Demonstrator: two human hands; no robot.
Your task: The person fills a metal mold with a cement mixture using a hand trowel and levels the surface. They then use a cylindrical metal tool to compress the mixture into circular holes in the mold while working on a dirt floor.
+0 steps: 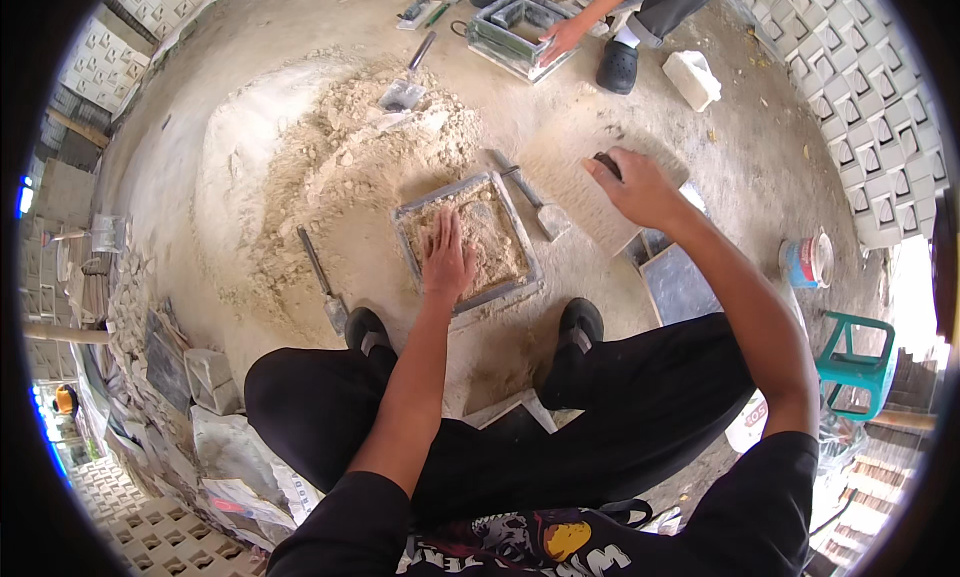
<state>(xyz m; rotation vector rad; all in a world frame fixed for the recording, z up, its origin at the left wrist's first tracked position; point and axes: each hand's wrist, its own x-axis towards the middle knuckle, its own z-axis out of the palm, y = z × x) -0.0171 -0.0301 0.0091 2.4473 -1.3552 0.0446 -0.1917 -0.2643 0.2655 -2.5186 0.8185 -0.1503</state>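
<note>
A square grey mould frame (530, 267) lies on the ground between my feet, filled with pale, crumbly sand-like mix (498, 249). My left hand (449, 255) rests on the mix with its fingers stretched out. To the right of the frame, my right hand (640, 185) is closed round a small dark handle (608, 165). Beneath it is a blurred, sand-coloured flat surface (585, 202); whether the handle is joined to it I cannot tell. A small trowel (550, 219) lies against the frame's right side, and another trowel (335, 307) lies to its left.
A wide heap of loose mix (350, 137) spreads beyond the frame, with a shovel-like tool (403, 92) on it. A co-worker's hand (563, 39) touches another mould (490, 39) at the far side. Dark tiles (680, 285), a bucket (806, 260) and a green stool (858, 362) stand right.
</note>
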